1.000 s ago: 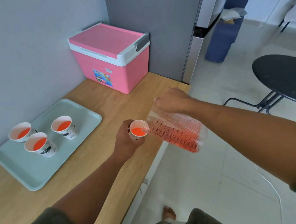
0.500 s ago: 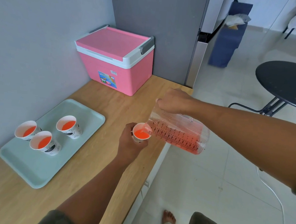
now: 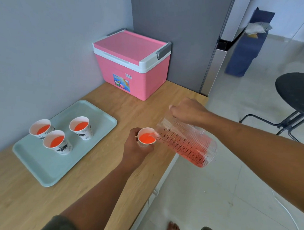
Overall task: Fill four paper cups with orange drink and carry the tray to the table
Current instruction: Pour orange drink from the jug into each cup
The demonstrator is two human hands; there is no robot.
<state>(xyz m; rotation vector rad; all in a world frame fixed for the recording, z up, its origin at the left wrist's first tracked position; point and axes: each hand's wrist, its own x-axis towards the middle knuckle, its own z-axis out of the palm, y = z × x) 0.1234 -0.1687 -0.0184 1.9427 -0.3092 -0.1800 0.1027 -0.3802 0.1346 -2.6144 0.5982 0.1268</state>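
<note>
The left hand is wrapped around a paper cup of orange drink, holding it above the wooden counter near its front edge. The right hand grips the top of a clear measuring jug, tilted so its spout meets the cup's rim, orange drink pooled along its lower side. Three filled cups stand on the pale green tray to the left, beside the grey wall. A pink cooler box sits in the counter's far corner. A round black table stands on the tiled floor at right.
</note>
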